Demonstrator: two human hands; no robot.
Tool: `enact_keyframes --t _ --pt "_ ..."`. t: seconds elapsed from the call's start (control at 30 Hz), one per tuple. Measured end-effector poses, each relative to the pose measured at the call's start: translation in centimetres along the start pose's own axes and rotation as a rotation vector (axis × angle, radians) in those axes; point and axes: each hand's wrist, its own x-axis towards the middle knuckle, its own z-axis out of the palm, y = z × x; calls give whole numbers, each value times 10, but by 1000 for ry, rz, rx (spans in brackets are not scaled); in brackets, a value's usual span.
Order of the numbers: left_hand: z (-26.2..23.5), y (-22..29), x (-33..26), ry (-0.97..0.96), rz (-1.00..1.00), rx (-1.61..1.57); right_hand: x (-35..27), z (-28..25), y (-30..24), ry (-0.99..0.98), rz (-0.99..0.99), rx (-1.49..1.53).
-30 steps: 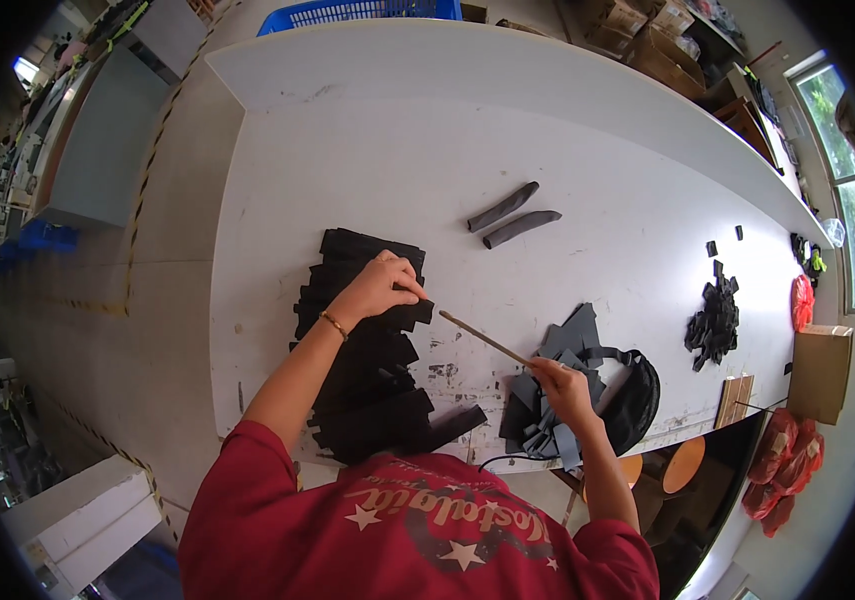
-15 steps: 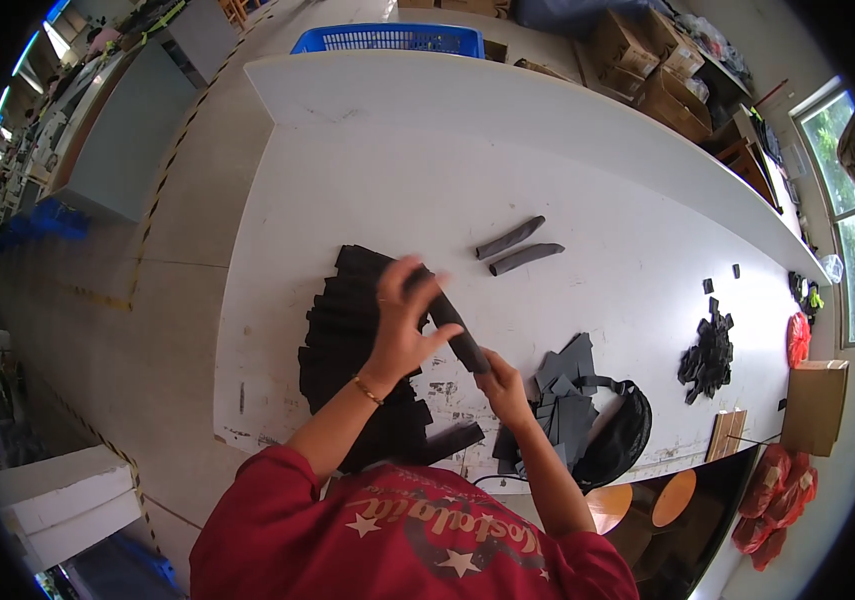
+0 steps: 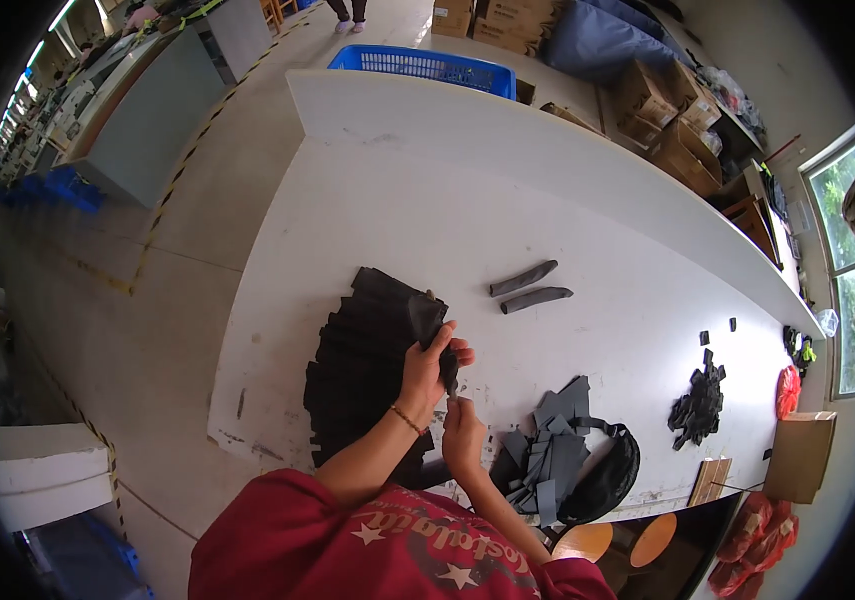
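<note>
My left hand (image 3: 431, 372) is wrapped round a dark fabric tube (image 3: 425, 316), bunched up in its grip. Just below it, my right hand (image 3: 464, 436) is closed on what looks like a thin rod (image 3: 453, 391) at the tube's lower end. A small brownish tip shows at the tube's upper end. Under and left of my hands spreads a layered pile of black fabric strips (image 3: 352, 375). Two finished-looking dark grey tubes (image 3: 523, 279) lie side by side farther off on the white table (image 3: 397, 210).
Right of my hands lie loose grey fabric pieces (image 3: 555, 455) and a black mesh bag (image 3: 609, 472). A heap of small black pieces (image 3: 697, 405) sits farther right. A raised panel (image 3: 547, 140) edges the table's far side, with a blue basket (image 3: 422, 68) behind it.
My left hand went from spread fingers above the tube to gripping it, and the tube is now bunched shorter. My right hand sits lower. The whole view has shifted slightly.
</note>
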Motion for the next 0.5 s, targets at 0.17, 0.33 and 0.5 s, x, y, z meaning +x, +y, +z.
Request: enact_keyframes --t 0.17,0.33,0.5 --pt "2 11 15 103 53 130 -28 -11 20 -195 119 -33" --pt "-8 16 22 -9 49 245 -59 -54 23 -305 134 15" --pt "1 5 21 -107 -68 116 -51 -79 4 -281 232 85"
